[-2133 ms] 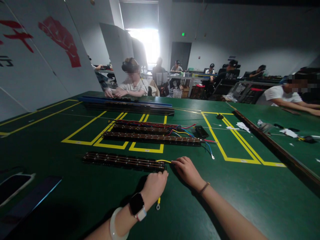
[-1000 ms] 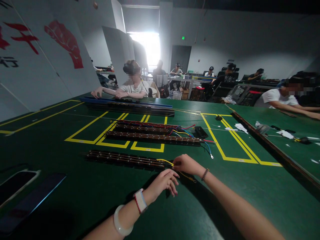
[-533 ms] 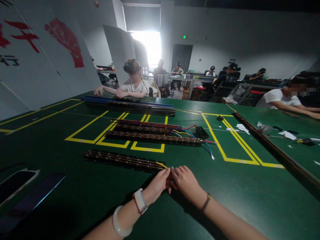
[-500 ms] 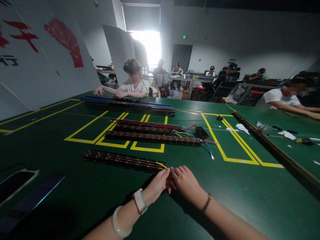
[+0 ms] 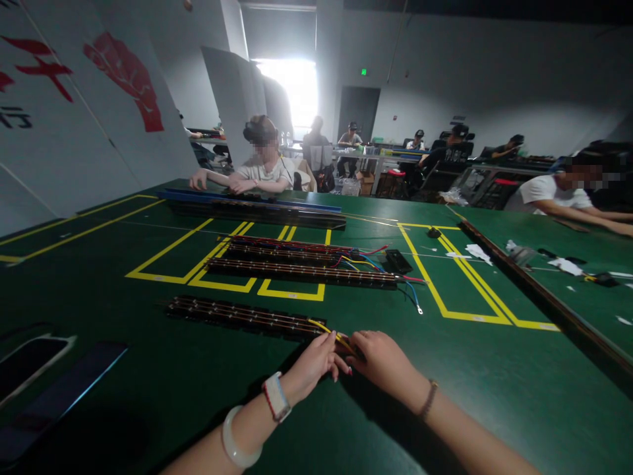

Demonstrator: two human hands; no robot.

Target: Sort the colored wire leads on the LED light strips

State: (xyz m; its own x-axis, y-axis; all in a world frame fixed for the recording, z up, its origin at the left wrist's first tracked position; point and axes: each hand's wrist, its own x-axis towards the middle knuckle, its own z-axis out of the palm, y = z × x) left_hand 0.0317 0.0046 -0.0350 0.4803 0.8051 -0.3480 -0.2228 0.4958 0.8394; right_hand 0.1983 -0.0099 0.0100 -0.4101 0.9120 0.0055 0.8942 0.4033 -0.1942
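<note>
A yellow wire [image 5: 321, 325] comes off the right end of a long black strip with copper-coloured rods [image 5: 237, 315], which lies flat on the green table. My left hand [image 5: 316, 359] pinches the wire beside the end of the strip; a watch and a pale bangle are on that wrist. Just to the right, my right hand [image 5: 380, 356] is closed on the wire's other stretch, its fingertips partly hidden. A short length of yellow shows between the two hands. Behind them lies another such strip [image 5: 301, 272], with red and blue wires at its right end.
A black box [image 5: 398, 260] stands near the wire ends. Two phones [image 5: 74, 389] lie at left. A long dark rail [image 5: 534, 290] crosses the right side. Yellow tape [image 5: 475, 319] marks the green table [image 5: 469, 409]. A co-worker [image 5: 264, 158] sits across, another [image 5: 558, 194] at right.
My right hand has shifted a little to the right, away from my left hand, and more yellow wire shows between them. My left hand has hardly moved.
</note>
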